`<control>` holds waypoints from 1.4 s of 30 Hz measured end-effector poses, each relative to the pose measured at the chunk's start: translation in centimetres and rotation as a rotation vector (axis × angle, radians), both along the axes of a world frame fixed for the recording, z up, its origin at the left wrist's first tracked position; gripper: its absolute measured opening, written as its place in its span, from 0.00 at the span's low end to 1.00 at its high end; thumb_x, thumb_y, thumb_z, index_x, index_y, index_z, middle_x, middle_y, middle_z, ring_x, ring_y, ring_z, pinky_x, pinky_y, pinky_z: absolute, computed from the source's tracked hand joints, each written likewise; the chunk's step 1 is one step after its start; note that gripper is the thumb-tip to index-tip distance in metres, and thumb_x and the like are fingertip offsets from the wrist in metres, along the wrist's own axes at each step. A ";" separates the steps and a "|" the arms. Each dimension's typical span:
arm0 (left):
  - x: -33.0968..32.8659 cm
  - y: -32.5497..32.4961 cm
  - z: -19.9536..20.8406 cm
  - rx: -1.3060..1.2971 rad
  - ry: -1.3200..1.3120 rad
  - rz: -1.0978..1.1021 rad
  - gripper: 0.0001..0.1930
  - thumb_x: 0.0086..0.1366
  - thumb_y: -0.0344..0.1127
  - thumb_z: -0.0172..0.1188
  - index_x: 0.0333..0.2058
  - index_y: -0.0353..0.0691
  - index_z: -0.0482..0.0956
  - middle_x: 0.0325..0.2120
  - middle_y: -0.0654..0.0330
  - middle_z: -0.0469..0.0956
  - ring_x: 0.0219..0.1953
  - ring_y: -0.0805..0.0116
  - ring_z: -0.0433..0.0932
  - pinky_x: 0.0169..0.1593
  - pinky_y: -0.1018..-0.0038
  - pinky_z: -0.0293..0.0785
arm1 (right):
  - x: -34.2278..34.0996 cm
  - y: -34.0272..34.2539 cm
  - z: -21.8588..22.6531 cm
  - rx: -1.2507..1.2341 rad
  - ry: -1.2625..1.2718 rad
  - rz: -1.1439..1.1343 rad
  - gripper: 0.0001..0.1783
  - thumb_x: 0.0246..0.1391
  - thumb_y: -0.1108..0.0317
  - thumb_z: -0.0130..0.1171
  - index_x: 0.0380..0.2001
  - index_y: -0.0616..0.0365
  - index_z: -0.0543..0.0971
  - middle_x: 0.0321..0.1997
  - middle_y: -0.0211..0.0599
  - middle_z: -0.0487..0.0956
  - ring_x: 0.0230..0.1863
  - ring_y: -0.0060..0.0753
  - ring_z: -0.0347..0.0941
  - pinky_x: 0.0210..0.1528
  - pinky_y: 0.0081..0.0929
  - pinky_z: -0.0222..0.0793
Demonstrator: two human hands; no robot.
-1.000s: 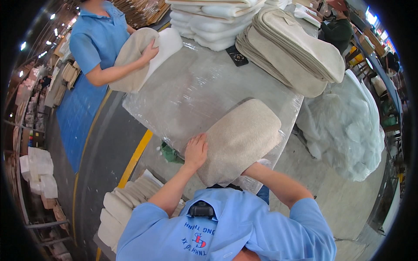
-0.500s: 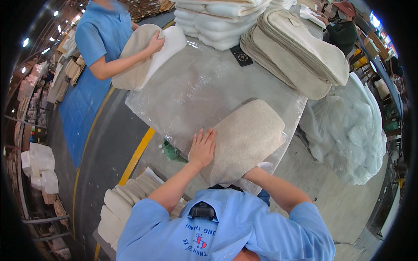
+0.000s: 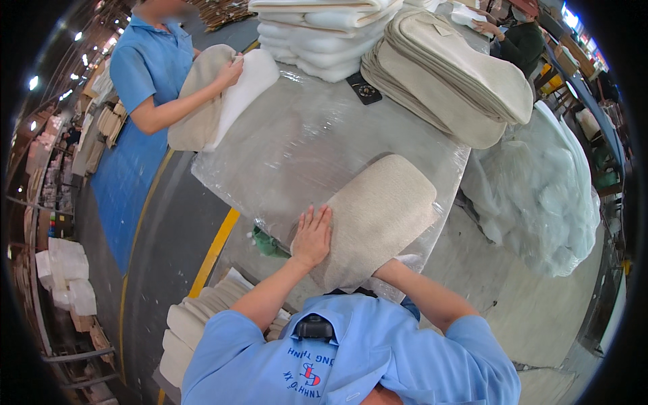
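A beige fabric cushion cover lies across the near edge of the plastic-wrapped table. My left hand rests flat on its left side, fingers stretched out. My right hand reaches in at the cover's near end; its fingers are hidden by the cloth, so I cannot see whether they grip anything. A bit of white padding shows beside my right wrist.
The plastic-covered table holds a stack of white padding, a pile of beige covers and a small black item. A co-worker handles another beige cover. A large plastic bag stands right; folded beige cloth lies lower left.
The co-worker's hands have shifted slightly on their cover. The view has tilted a little; my hands and the cover stay nearly in place.
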State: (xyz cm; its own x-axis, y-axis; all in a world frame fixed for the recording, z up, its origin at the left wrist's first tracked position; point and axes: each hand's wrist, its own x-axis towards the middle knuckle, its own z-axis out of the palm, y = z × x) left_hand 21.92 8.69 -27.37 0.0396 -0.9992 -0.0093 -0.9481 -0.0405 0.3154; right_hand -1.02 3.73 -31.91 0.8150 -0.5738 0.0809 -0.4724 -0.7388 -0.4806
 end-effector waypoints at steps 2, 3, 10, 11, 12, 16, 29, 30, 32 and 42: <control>0.0 0.2 0.0 0.003 0.009 -0.004 0.30 0.76 0.40 0.46 0.73 0.42 0.59 0.75 0.53 0.58 0.76 0.41 0.54 0.77 0.47 0.47 | 0.2 0.5 -0.1 -0.011 -0.005 -0.020 0.32 0.54 0.52 0.62 0.63 0.44 0.78 0.71 0.41 0.72 0.74 0.54 0.61 0.77 0.57 0.50; 0.1 0.3 0.0 0.004 0.014 -0.002 0.30 0.76 0.40 0.46 0.73 0.41 0.59 0.75 0.53 0.58 0.76 0.41 0.54 0.77 0.47 0.47 | 0.3 0.7 -0.2 -0.017 -0.007 -0.025 0.32 0.53 0.52 0.62 0.63 0.44 0.78 0.71 0.41 0.72 0.74 0.54 0.61 0.77 0.57 0.50; 0.2 0.6 -0.2 -0.016 0.001 -0.012 0.29 0.76 0.40 0.46 0.74 0.43 0.60 0.75 0.53 0.59 0.76 0.41 0.54 0.77 0.47 0.47 | 0.4 1.5 -0.7 -0.072 -0.022 -0.075 0.32 0.53 0.51 0.63 0.63 0.44 0.78 0.71 0.41 0.72 0.75 0.54 0.61 0.77 0.57 0.49; 0.3 0.6 -0.3 -0.020 0.001 -0.011 0.29 0.76 0.40 0.46 0.74 0.43 0.60 0.75 0.53 0.59 0.76 0.41 0.54 0.77 0.47 0.47 | 0.4 1.6 -0.8 -0.080 -0.027 -0.079 0.32 0.53 0.51 0.63 0.63 0.44 0.78 0.71 0.41 0.72 0.75 0.54 0.61 0.77 0.57 0.49; 0.4 0.7 -0.3 -0.023 0.001 -0.010 0.29 0.76 0.40 0.46 0.74 0.43 0.60 0.75 0.53 0.59 0.76 0.41 0.54 0.77 0.47 0.47 | 0.4 1.6 -0.8 -0.088 -0.027 -0.083 0.33 0.53 0.51 0.63 0.63 0.44 0.78 0.71 0.41 0.72 0.75 0.54 0.61 0.77 0.57 0.49; 0.4 0.4 -0.2 -0.007 0.018 -0.012 0.29 0.76 0.40 0.45 0.73 0.42 0.60 0.74 0.52 0.59 0.75 0.40 0.54 0.77 0.47 0.47 | 0.1 1.9 -1.2 -0.116 -0.033 -0.100 0.33 0.53 0.51 0.63 0.63 0.44 0.78 0.71 0.41 0.72 0.75 0.54 0.60 0.77 0.58 0.49; 0.1 -0.2 0.1 0.013 0.003 -0.072 0.31 0.77 0.45 0.46 0.73 0.39 0.60 0.75 0.50 0.57 0.76 0.41 0.52 0.77 0.48 0.45 | -0.7 2.3 -1.6 -0.182 -0.071 -0.217 0.34 0.52 0.51 0.63 0.63 0.43 0.77 0.71 0.41 0.72 0.75 0.53 0.60 0.77 0.58 0.48; 0.1 -0.3 0.1 0.023 -0.018 -0.090 0.31 0.77 0.46 0.46 0.73 0.40 0.60 0.75 0.50 0.56 0.77 0.41 0.51 0.78 0.48 0.45 | -0.6 2.4 -1.5 -0.153 -0.083 -0.252 0.34 0.52 0.51 0.63 0.63 0.43 0.77 0.71 0.41 0.72 0.75 0.53 0.60 0.77 0.58 0.48; 0.1 -0.3 0.0 0.019 -0.039 -0.122 0.33 0.77 0.49 0.46 0.74 0.41 0.58 0.76 0.51 0.55 0.77 0.41 0.49 0.78 0.48 0.43 | -0.7 2.4 -1.0 -0.026 -0.105 -0.347 0.36 0.51 0.52 0.64 0.65 0.42 0.75 0.73 0.41 0.71 0.76 0.53 0.59 0.78 0.60 0.45; -4.5 -2.4 -0.1 0.012 -0.041 -0.313 0.40 0.76 0.57 0.45 0.75 0.33 0.51 0.77 0.43 0.46 0.79 0.42 0.41 0.79 0.49 0.38 | -9.9 6.1 2.6 0.146 -0.264 -0.561 0.27 0.54 0.77 0.52 0.59 0.55 0.78 0.62 0.51 0.79 0.67 0.58 0.71 0.72 0.51 0.60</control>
